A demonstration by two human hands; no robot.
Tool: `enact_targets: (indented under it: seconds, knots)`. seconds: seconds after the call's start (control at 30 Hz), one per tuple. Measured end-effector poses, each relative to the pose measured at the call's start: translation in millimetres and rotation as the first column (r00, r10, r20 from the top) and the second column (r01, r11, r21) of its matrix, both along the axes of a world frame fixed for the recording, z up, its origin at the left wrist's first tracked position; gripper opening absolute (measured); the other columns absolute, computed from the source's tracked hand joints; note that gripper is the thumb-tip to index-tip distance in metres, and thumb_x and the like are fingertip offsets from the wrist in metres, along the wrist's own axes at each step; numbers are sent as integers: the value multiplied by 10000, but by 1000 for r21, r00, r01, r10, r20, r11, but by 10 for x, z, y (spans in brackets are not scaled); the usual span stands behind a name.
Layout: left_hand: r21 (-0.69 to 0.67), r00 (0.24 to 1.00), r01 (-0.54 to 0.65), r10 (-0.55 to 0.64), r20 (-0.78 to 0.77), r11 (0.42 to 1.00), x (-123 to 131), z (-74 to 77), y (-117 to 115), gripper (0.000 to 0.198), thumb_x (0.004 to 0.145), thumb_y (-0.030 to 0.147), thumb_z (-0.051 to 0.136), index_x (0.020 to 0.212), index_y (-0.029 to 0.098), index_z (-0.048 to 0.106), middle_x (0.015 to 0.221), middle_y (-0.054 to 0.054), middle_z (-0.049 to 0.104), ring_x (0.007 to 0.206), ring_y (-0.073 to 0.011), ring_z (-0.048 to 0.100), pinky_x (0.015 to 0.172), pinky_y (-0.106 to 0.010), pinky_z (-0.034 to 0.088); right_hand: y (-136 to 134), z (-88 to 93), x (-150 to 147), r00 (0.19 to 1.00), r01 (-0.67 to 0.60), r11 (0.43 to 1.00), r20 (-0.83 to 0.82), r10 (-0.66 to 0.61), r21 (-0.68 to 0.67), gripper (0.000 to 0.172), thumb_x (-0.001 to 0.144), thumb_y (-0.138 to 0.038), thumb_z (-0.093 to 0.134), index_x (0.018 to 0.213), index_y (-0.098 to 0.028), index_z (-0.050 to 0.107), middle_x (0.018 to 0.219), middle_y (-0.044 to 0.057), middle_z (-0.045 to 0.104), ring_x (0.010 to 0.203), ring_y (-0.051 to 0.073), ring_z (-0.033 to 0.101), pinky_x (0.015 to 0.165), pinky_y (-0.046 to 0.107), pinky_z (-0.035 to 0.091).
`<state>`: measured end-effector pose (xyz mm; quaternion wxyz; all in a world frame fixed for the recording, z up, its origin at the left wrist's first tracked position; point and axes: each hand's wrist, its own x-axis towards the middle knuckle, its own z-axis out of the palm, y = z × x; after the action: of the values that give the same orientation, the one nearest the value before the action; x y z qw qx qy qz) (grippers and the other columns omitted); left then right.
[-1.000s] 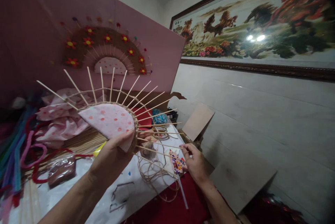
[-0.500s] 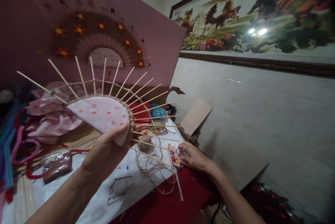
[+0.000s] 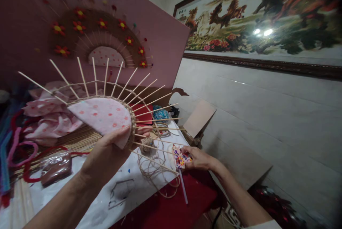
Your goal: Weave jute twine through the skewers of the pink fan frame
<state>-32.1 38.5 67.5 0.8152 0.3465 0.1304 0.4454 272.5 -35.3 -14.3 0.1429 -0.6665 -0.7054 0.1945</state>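
My left hand [image 3: 110,150] is closed on a half-round craft piece [image 3: 103,113], thumb on its spotted pale-pink fabric face and fingers behind. Thin wooden sticks [image 3: 128,83] fan out from its curved, twine-wrapped edge. A loop of twine [image 3: 145,105] runs across the sticks partway out. At the table's right edge my right hand [image 3: 199,159] has its thumb and fingers round a glue gun [image 3: 181,158] with a colourful flowered pattern. A translucent glue stick [image 3: 184,188] juts from the gun toward me. The gun's tip is hard to make out.
A ball of twine [image 3: 146,146] and loose twine coils [image 3: 152,172] lie on the white table sheet [image 3: 100,189]. Left are crumpled pink fabric [image 3: 53,118], pipe cleaners [image 3: 21,147] and a plastic packet [image 3: 56,168]. A pink board [image 3: 160,43] with a flowered half-round stands behind.
My right hand has closed round the glue gun, whose patterned body has tilted slightly. The left hand and the craft piece stay nearly where they were.
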Motion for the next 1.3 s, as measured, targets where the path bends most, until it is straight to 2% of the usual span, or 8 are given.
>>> enact_targets:
  seconds: [0.37, 0.63, 0.87, 0.97, 1.03, 1.17, 1.23, 1.3]
  knots:
    - [-24, 1000, 10, -9, 20, 1000, 14, 37, -54, 232, 812, 112, 465, 821, 94, 696, 815, -76, 727, 795, -189, 640, 803, -312, 494, 107, 233, -8, 984, -13, 989, -176, -13, -145, 282, 516, -181, 673, 789, -172, 606, 689, -65, 551, 596, 89, 429, 547, 187, 353]
    - [-6, 1000, 11, -11, 3, 1000, -6, 34, -48, 233, 818, 134, 470, 861, 85, 694, 831, -89, 727, 812, -205, 639, 803, -334, 487, 85, 255, -56, 865, -22, 965, -489, -113, -262, 396, 560, -175, 645, 953, -157, 606, 590, -73, 591, 387, 59, 454, 386, 161, 336]
    - [45, 999, -28, 29, -14, 999, -16, -14, 30, 240, 807, 138, 462, 846, 87, 693, 839, -101, 720, 785, -204, 635, 688, -293, 499, -126, 176, 55, 688, 80, 984, -705, -171, -161, 465, 666, -431, 678, 1005, -168, 499, 861, 73, 647, 622, 143, 610, 481, 219, 449]
    - [76, 1000, -4, 6, -23, 997, -10, -56, 63, 263, 817, 164, 451, 872, 84, 695, 923, -121, 713, 907, -231, 618, 788, -318, 476, -296, 176, 2, 535, 198, 979, -831, -151, -51, 452, 703, -444, 676, 1013, -158, 514, 764, 51, 619, 560, 113, 553, 455, 204, 420]
    - [87, 1000, 6, -5, -19, 996, -8, -77, 73, 276, 817, 174, 451, 903, 83, 698, 956, -121, 709, 952, -238, 606, 838, -328, 457, -401, 216, -81, 399, 317, 948, -910, -108, 26, 366, 748, -425, 647, 984, -167, 541, 690, 2, 551, 514, 80, 487, 428, 181, 393]
    - [63, 1000, 1, 1, -31, 998, -1, -101, 69, 265, 801, 176, 478, 898, 107, 715, 925, -96, 721, 936, -222, 614, 846, -311, 455, -578, 388, -388, 256, 493, 852, -966, 48, 173, 332, 764, -424, 629, 993, -194, 554, 560, -68, 397, 397, 43, 331, 321, 139, 286]
    - [61, 999, 9, -7, -34, 998, 4, -115, 64, 265, 797, 180, 485, 899, 112, 720, 925, -94, 721, 947, -223, 610, 847, -312, 456, -657, 486, -588, 257, 517, 832, -964, 72, 200, 342, 764, -475, 611, 931, -180, 576, 513, -74, 378, 356, 42, 317, 298, 148, 285]
    - [60, 999, 20, -17, -49, 998, 10, -133, 58, 274, 798, 180, 484, 919, 104, 718, 939, -101, 719, 968, -230, 601, 858, -321, 453, -723, 563, -779, 345, 450, 877, -939, 1, 166, 390, 768, -549, 567, 792, -160, 584, 500, -56, 422, 323, 47, 362, 289, 165, 294]
